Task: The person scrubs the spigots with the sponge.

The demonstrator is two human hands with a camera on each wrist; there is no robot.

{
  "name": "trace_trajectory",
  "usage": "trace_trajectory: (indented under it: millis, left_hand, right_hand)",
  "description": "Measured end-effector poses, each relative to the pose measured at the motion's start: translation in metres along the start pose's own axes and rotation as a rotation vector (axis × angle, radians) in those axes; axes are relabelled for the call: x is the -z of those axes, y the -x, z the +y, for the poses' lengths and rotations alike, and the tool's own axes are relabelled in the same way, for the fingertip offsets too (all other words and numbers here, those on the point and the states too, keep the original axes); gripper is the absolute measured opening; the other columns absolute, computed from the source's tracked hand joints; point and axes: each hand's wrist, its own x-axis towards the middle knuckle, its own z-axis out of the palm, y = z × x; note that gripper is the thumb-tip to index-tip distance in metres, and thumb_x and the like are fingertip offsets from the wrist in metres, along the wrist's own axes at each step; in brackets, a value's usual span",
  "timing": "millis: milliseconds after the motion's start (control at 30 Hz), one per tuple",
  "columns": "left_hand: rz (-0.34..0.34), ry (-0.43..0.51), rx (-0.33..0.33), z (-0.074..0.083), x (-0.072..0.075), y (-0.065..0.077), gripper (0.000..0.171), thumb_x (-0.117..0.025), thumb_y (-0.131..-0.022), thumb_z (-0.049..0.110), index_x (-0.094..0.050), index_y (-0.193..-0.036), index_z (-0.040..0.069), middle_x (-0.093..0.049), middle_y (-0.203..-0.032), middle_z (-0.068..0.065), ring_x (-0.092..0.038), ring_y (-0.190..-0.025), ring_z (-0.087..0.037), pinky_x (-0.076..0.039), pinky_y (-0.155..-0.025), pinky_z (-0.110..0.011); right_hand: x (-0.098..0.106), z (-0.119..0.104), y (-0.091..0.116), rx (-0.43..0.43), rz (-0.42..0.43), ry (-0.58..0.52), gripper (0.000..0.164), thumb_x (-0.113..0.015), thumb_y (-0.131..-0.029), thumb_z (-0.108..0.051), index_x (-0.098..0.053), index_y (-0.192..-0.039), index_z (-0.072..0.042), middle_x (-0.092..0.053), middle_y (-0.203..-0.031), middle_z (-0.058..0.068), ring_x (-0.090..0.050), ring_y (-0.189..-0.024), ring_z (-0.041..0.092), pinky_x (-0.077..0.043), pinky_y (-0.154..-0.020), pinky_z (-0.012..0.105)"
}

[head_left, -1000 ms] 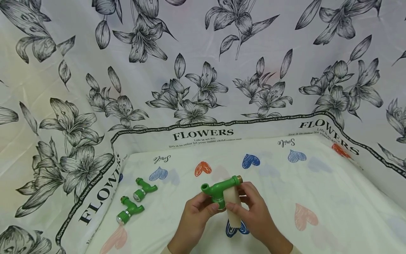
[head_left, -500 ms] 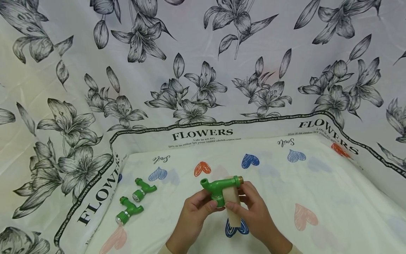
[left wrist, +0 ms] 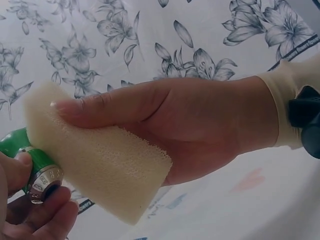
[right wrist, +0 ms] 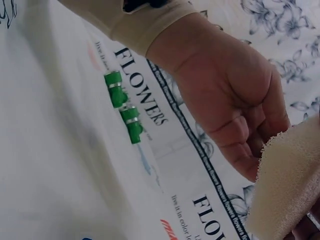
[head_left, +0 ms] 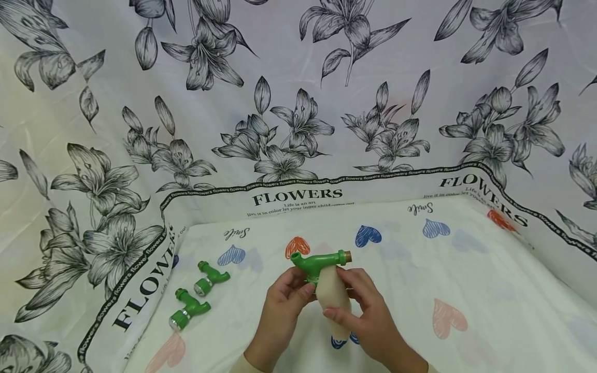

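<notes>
In the head view my left hand [head_left: 282, 311] grips a green tap [head_left: 322, 260] by its lower part. The tap's spout points left and its brass threaded end right. My right hand [head_left: 373, 318] pinches a cream sponge [head_left: 333, 295] between thumb and fingers, and the sponge's upper end lies against the tap's body. The left wrist view shows a silver ring [left wrist: 45, 181] at the tap's base, with left fingertips around it beside the sponge. Most of the tap is hidden behind the sponge and hand in the right wrist view.
Two more green taps, one farther back [head_left: 212, 278] and one nearer [head_left: 188, 309], lie on the left of the white heart-printed cloth [head_left: 396, 290]. A flower-printed curtain [head_left: 298, 129] rises behind and along the sides.
The tap has shifted slightly left and up. The sponge has moved left from near the brass end and now bulges in front of the tap's body; the right thumb is lower on it.
</notes>
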Motion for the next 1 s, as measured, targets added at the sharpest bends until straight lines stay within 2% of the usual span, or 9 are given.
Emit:
trace_trajectory:
  millis: [167, 300, 433, 700, 1000]
  left_hand:
    - [0.013, 0.043, -0.014, -0.002, 0.0, 0.001, 0.038, -0.07, -0.104, -0.002, -0.058, -0.138, -0.013, -0.063, -0.132, -0.018, -0.07, -0.112, -0.024, -0.061, -0.099, -0.037]
    - [0.036, 0.038, -0.003, -0.004, 0.0, 0.002, 0.04, -0.073, -0.101, -0.003, -0.059, -0.138, -0.013, -0.062, -0.133, -0.018, -0.069, -0.112, -0.024, -0.06, -0.097, -0.032]
    - [0.035, 0.036, 0.02, -0.005, 0.0, 0.002, 0.04, -0.075, -0.102, 0.0, -0.06, -0.137, -0.011, -0.064, -0.132, -0.018, -0.07, -0.111, -0.024, -0.061, -0.098, -0.037]
    - [-0.014, 0.03, 0.062, -0.002, -0.004, 0.006, 0.042, -0.076, -0.102, 0.003, -0.062, -0.14, -0.006, -0.068, -0.123, -0.02, -0.074, -0.108, -0.029, -0.06, -0.101, -0.049]
    - [-0.032, 0.015, 0.073, 0.002, -0.004, 0.009, 0.041, -0.075, -0.104, 0.006, -0.062, -0.142, -0.007, -0.07, -0.126, -0.022, -0.074, -0.112, -0.031, -0.061, -0.099, -0.048]
  right_hand:
    - [-0.003, 0.001, 0.001, 0.024, -0.005, 0.001, 0.067, -0.087, -0.094, -0.008, -0.059, -0.155, -0.02, -0.059, -0.133, 0.001, -0.063, -0.117, 0.024, -0.06, -0.096, 0.036]
    - [-0.006, 0.0, 0.002, 0.024, -0.004, 0.013, 0.067, -0.088, -0.094, -0.011, -0.06, -0.154, -0.021, -0.059, -0.133, 0.0, -0.062, -0.118, 0.023, -0.06, -0.095, 0.036]
    - [-0.006, 0.0, 0.0, 0.029, 0.019, 0.042, 0.063, -0.088, -0.095, -0.012, -0.061, -0.152, -0.022, -0.06, -0.132, -0.001, -0.062, -0.117, 0.023, -0.061, -0.094, 0.037]
    - [0.0, 0.006, -0.005, -0.053, 0.073, 0.054, 0.05, -0.085, -0.098, -0.014, -0.065, -0.143, -0.026, -0.059, -0.127, -0.004, -0.062, -0.117, 0.022, -0.06, -0.096, 0.034]
    - [0.004, 0.009, -0.006, -0.093, 0.078, 0.017, 0.057, -0.083, -0.099, -0.013, -0.062, -0.152, -0.023, -0.059, -0.129, 0.0, -0.061, -0.115, 0.025, -0.059, -0.097, 0.032]
